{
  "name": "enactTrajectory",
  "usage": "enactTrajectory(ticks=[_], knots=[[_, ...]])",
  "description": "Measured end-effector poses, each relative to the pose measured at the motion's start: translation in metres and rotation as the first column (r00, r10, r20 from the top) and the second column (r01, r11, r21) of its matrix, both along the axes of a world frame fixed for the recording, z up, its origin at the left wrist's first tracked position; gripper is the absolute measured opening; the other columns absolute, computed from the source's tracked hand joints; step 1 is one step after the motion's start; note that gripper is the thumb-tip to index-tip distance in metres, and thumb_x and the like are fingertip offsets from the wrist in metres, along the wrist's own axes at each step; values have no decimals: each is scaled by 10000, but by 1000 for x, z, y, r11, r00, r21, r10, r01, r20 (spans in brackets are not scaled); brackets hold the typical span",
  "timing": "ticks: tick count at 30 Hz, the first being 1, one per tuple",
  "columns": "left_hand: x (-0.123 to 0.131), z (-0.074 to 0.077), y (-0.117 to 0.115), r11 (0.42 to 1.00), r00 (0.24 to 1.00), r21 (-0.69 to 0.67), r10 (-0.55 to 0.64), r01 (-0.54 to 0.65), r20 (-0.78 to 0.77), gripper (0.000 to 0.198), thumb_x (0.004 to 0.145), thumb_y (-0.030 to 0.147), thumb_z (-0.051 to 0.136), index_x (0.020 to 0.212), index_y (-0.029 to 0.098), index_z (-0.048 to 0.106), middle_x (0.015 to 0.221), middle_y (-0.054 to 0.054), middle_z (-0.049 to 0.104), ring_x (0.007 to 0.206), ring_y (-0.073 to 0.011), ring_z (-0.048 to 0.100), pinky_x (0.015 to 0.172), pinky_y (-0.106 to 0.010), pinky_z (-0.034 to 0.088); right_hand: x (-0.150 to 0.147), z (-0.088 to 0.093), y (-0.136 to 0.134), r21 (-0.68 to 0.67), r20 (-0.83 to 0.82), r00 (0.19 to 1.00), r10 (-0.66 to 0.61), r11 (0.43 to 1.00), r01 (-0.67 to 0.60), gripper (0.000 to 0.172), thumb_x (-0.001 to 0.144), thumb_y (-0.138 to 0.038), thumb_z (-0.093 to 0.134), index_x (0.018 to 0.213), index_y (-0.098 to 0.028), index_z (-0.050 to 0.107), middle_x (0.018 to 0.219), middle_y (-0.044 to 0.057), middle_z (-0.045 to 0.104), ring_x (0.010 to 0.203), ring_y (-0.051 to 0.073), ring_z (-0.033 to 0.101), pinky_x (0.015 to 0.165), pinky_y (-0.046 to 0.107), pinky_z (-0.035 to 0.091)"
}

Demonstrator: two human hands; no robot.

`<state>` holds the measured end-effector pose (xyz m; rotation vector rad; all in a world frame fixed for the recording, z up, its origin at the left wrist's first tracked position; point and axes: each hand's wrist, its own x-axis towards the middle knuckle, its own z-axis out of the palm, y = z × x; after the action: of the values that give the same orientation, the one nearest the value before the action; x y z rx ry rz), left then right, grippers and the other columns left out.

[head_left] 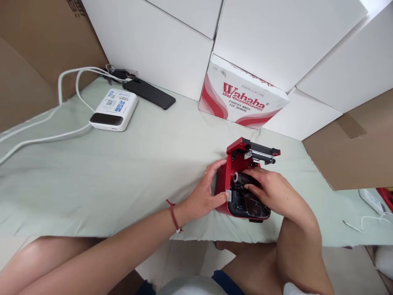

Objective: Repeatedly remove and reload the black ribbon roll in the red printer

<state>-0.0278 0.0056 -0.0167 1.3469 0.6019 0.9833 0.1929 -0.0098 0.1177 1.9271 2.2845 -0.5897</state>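
Note:
A small red label printer (221, 186) stands on the cloth-covered table with its lid (260, 148) raised. My left hand (204, 192) grips its left side, thumb on a grey tab (229, 196) at the front edge and fingers along the side wall. Inside the open body, my right hand (268, 188) closes around a roll of dark, shiny film (242, 179) with a pale core end showing at the left. A loose dark sheet of the film (257, 206) hangs from the roll over the printer's front. The fingertips of my right hand are partly hidden inside the body.
A white Wahaha water carton (242, 96) leans against the white boxes behind the printer. To the left lie a white device with a label (115, 108), a black phone-like slab (149, 93) and white cables (46, 139). A brown cardboard box (353, 151) stands at right.

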Motion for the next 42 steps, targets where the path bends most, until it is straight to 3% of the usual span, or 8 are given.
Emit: enactTrajectory(ticks=[6,10,16,20,24,29,36,42], knots=[[-1,1,-1,1000,1000,-19,-5,5,-2,809,900,229,711,1620,287,345,1743,-126,377,1659,-329,317,1411,-611,196,4,3,-1,-22,-26,999,47,999,-48,415,1042,-259,568,1432,-278,706,1345,39,792,1153,268,771,978,431,597],[0,1,-1,1000,1000,-27,-11,11,18,801,902,235,721,1613,308,358,1746,-110,375,1669,-327,302,1417,-606,193,2,11,-13,236,-293,953,76,972,-4,274,1087,-299,579,1273,-281,778,1205,17,833,1002,186,798,859,321,626],[-2,-1,-4,999,999,45,20,-19,-28,773,944,241,693,1635,344,362,1756,-98,363,1676,-327,295,1411,-616,211,1,8,-9,806,-147,986,80,587,73,391,1070,-282,636,1459,-293,675,1445,91,740,1356,303,677,1158,519,539],[-5,10,-10,934,984,341,149,-107,-100,721,1002,245,614,1665,382,367,1811,-90,278,1714,-337,231,1389,-625,261,6,-3,3,727,-88,990,110,687,-12,505,1090,-312,593,1593,-267,566,1498,112,701,1498,310,567,1224,538,508],[-3,25,-21,678,970,735,171,12,-174,727,977,305,636,1667,295,406,1729,-116,498,1691,-336,336,1426,-592,97,9,-7,5,710,-79,988,136,703,-41,472,1093,-300,592,1558,-215,590,1496,127,696,1458,285,594,1232,500,505],[-8,32,-42,401,908,914,362,52,-211,386,1031,80,584,1399,163,665,1400,-65,797,1519,-212,602,1445,-433,-36,7,-6,3,713,-67,990,126,700,-41,431,1095,-291,590,1519,-216,614,1470,124,710,1411,286,625,1216,509,505],[-23,28,-51,346,912,938,374,32,-169,389,1041,88,596,1403,205,678,1385,-38,810,1427,-169,673,1443,-386,212,4,12,-16,679,-29,985,173,727,-108,436,1055,-252,660,1490,-273,640,1390,78,766,1271,275,710,1110,485,595],[-19,31,-50,247,908,969,412,-27,-80,252,1031,89,634,1233,172,759,1294,-10,847,1261,-147,747,1437,-342,199,4,25,-41,613,81,969,236,755,-235,293,1076,-210,604,1346,-258,709,1245,25,833,1111,219,807,1202,518,572]])
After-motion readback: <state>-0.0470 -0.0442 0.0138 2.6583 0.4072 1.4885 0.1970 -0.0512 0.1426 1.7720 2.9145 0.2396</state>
